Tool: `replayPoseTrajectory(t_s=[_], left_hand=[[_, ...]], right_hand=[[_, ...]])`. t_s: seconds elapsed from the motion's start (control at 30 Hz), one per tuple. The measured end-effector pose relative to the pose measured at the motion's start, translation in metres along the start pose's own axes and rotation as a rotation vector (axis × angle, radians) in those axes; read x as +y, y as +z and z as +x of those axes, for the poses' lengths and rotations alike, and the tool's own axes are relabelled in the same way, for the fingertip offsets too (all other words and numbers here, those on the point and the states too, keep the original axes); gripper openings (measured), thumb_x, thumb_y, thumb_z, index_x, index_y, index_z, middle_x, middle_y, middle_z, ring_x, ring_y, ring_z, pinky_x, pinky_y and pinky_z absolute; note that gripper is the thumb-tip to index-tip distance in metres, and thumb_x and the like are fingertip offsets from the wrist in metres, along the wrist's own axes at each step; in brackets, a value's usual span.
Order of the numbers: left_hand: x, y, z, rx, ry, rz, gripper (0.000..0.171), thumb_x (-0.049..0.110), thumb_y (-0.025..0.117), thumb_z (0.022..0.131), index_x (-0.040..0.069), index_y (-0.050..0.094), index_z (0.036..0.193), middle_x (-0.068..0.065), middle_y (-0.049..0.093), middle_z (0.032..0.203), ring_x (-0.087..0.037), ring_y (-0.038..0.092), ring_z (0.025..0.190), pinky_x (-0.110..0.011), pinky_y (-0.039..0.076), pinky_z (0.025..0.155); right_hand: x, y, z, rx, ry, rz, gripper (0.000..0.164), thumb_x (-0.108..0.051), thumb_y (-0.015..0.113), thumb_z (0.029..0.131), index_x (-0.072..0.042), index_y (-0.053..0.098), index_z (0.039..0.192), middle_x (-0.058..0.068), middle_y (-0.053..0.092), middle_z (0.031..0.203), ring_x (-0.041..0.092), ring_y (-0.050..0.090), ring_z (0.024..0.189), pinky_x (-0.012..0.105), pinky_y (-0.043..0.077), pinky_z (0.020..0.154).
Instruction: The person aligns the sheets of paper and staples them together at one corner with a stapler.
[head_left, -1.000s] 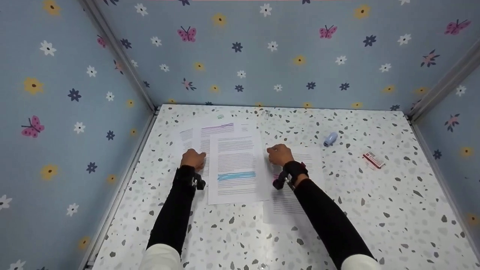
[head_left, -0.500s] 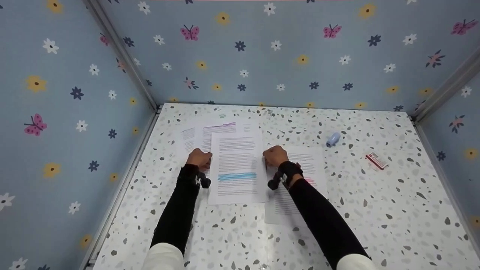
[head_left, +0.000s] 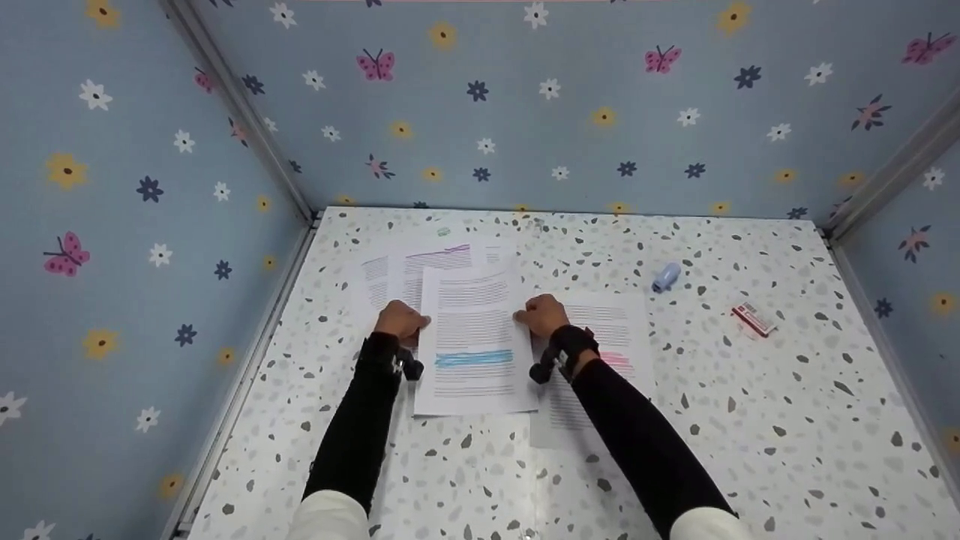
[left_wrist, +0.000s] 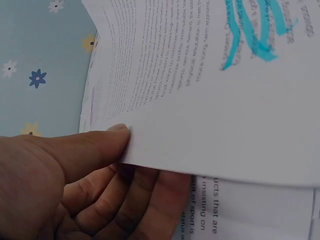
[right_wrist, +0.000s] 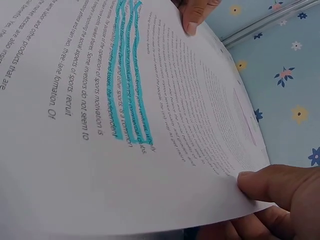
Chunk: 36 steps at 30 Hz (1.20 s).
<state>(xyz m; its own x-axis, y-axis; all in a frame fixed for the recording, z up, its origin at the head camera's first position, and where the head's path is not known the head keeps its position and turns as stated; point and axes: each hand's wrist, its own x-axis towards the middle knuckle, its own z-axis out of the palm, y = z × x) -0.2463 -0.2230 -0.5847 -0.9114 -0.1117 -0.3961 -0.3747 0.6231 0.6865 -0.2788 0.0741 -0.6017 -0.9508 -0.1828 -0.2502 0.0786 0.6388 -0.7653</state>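
A printed sheet of paper (head_left: 472,390) with a band of blue highlighter is held between both hands. My left hand (head_left: 400,320) pinches its left edge, thumb (left_wrist: 117,140) on top and fingers curled beneath. On the opposite edge my right hand (head_left: 544,315) pinches the paper the same way, its thumb (right_wrist: 255,185) lying on the printed face. The sheet bows slightly, and its edges stand up off the pages below in both wrist views. Under the right forearm lies another printed page (head_left: 630,330) with pink highlighting.
Behind the held sheet, overlapping pages (head_left: 435,259) lie at the back left, one marked in purple, with a small green mark farther back. A light blue highlighter (head_left: 666,277) and a red-and-white box (head_left: 754,319) are on the speckled table (head_left: 750,435). Patterned walls (head_left: 525,135) enclose it.
Both hands have moved inward to the sheet's side edges and now pinch it. The blue-marked sheet has lifted and shifted slightly toward the person.
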Motion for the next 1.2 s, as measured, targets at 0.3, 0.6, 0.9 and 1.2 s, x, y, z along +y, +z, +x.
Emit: replayPoseTrajectory(t_s=[0.3,0.6,0.9,1.2], left_hand=[[0.01,-0.012,-0.003,-0.009,-0.026,-0.029,0.026,0.02,0.065,0.099,-0.005,0.073,0.104,-0.01,0.07,0.082,-0.02,0.069,0.072,-0.038,0.055,0.081],[0.026,-0.024,-0.007,-0.02,0.026,-0.167,0.025,0.015,0.067,0.099,-0.007,0.072,0.108,-0.014,0.072,0.092,-0.017,0.07,0.072,-0.032,0.055,0.073],[0.061,-0.022,-0.023,-0.022,0.164,-0.277,0.023,0.013,0.065,0.101,-0.007,0.072,0.109,-0.02,0.071,0.098,-0.02,0.071,0.076,-0.048,0.055,0.088],[0.095,-0.002,-0.031,-0.085,0.226,-0.32,0.023,0.016,0.065,0.102,-0.004,0.072,0.111,-0.019,0.069,0.106,-0.028,0.07,0.092,-0.041,0.056,0.086]], right_hand=[[-0.011,-0.009,-0.004,0.044,0.029,0.067,0.05,-0.014,0.069,0.092,-0.016,0.034,0.056,-0.005,0.028,0.053,0.012,0.034,0.048,0.026,0.031,0.05],[-0.029,-0.031,-0.019,0.082,-0.002,0.134,0.045,-0.014,0.069,0.094,-0.015,0.042,0.058,-0.003,0.039,0.054,0.017,0.056,0.057,0.028,0.044,0.057],[-0.029,-0.065,-0.033,0.143,-0.006,0.256,0.025,-0.015,0.068,0.096,-0.004,0.063,0.074,0.005,0.06,0.071,0.019,0.057,0.066,0.046,0.054,0.076],[-0.014,-0.109,-0.059,0.199,-0.075,0.303,0.027,-0.014,0.068,0.097,-0.004,0.059,0.073,0.006,0.058,0.072,0.017,0.051,0.062,0.036,0.048,0.065]])
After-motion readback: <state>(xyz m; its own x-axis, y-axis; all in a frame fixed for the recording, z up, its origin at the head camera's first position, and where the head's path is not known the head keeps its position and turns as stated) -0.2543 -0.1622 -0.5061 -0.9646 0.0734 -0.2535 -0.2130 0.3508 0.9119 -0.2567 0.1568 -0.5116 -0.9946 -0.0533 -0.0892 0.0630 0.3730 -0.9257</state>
